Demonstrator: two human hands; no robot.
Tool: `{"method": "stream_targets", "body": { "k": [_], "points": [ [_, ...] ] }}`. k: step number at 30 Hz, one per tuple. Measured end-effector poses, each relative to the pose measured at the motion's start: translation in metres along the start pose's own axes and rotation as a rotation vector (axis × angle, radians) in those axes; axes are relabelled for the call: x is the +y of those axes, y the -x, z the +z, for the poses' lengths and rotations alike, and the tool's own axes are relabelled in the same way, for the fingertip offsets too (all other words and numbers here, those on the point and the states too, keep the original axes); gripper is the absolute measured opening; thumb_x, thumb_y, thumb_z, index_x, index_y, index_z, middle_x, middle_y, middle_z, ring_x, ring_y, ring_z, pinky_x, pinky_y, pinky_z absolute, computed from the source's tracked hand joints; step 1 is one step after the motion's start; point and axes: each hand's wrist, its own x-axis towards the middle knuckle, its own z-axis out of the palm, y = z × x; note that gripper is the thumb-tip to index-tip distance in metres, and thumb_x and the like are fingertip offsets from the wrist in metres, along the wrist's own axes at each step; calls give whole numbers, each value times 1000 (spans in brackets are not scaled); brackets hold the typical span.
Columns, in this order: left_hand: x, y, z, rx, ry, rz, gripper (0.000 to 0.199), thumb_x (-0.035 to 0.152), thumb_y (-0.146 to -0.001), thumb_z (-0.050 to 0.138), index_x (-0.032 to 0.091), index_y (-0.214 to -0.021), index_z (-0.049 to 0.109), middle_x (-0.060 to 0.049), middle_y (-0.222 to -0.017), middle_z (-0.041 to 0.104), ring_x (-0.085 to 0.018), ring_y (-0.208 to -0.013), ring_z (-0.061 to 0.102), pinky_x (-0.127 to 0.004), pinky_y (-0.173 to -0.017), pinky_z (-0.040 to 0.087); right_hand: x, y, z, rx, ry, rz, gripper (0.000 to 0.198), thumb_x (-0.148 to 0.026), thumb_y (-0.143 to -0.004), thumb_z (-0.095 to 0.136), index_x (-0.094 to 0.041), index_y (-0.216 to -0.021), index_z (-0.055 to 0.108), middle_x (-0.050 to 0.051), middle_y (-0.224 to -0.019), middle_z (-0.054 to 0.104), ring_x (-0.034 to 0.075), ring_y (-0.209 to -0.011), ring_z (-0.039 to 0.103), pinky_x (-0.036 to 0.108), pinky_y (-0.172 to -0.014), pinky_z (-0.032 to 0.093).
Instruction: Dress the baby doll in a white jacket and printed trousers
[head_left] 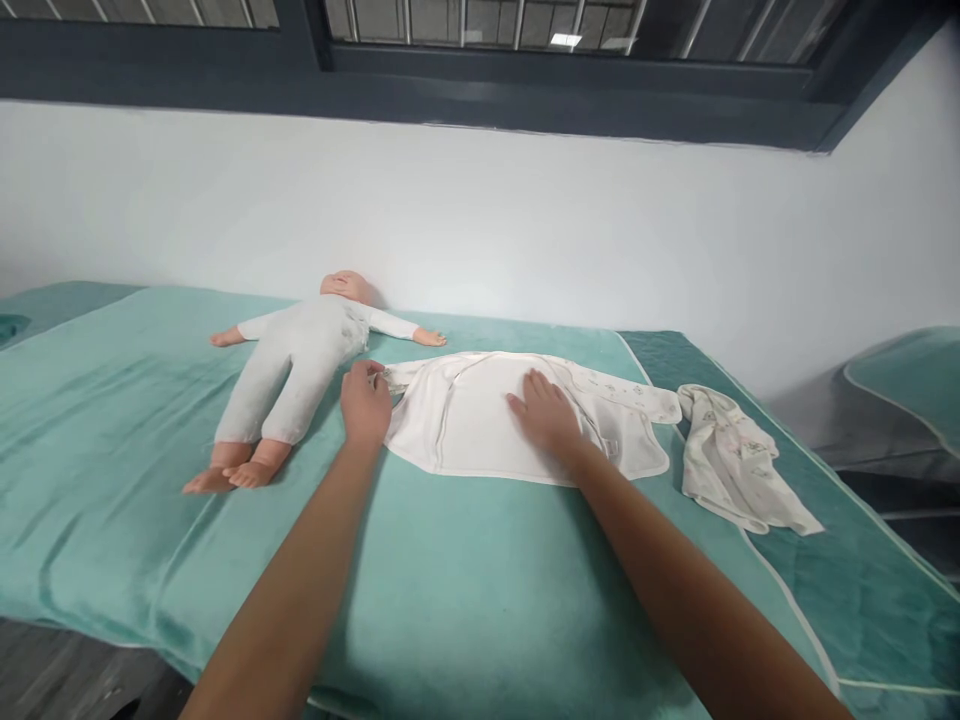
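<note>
A white baby top (487, 420) lies spread on the green bed cover, its printed sleeve stretched out to the right. My left hand (366, 402) is closed on the end of the top's left sleeve, fingertips pinched together there. Flat on the body of the top rests my right hand (546, 415), fingers stretched out and holding nothing. To the left, a baby doll (300, 350) with a white cloth body lies on its back, arms spread. The doll's one hand reaches close behind the left sleeve.
Crumpled printed baby clothing (739, 460) lies at the right, beside the top's right cuff. The green cover (480, 600) drapes over the bed's front edge. A white wall (480, 220) with a dark window frame (525, 95) stands behind. Another green surface (915, 375) shows at far right.
</note>
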Motion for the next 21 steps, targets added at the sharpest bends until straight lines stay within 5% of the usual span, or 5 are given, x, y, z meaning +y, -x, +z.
{"method": "stream_targets", "body": {
  "k": [5,11,14,17,21],
  "points": [
    [1,-1,-2,-12,20,-2,20,14,-83,43,20,-96,57,-7,-99,64,-22,-97,59,-36,-88,47,33,7,-1,12,21,86,74,-50,-99,19,3,-151,24,20,-160,22,26,-150,16,39,-121,19],
    [6,9,-7,-61,-28,34,24,13,-84,41,19,-99,59,-9,-101,65,-24,-100,59,-39,-90,47,22,45,3,27,107,83,75,-53,-98,18,0,-151,28,19,-159,23,27,-149,18,43,-120,19],
    [7,15,-16,-174,-82,157,26,14,-86,42,19,-105,59,-10,-109,65,-27,-109,56,-41,-94,46,17,58,1,8,110,57,73,-52,-99,19,-1,-150,30,19,-159,23,29,-150,17,45,-120,20],
    [7,4,-35,-271,-137,311,27,16,-87,44,18,-110,59,-10,-115,65,-27,-116,53,-42,-101,43,-4,46,-11,8,25,-22,74,-51,-99,21,2,-149,29,21,-159,23,30,-150,16,44,-120,21],
    [-4,-41,-75,-211,-225,361,29,18,-88,46,16,-114,58,-12,-123,61,-27,-122,50,-42,-109,38,-78,-11,-34,16,-234,-194,72,-54,-98,25,-4,-149,30,19,-158,27,28,-148,23,41,-119,25]
  ]
}}
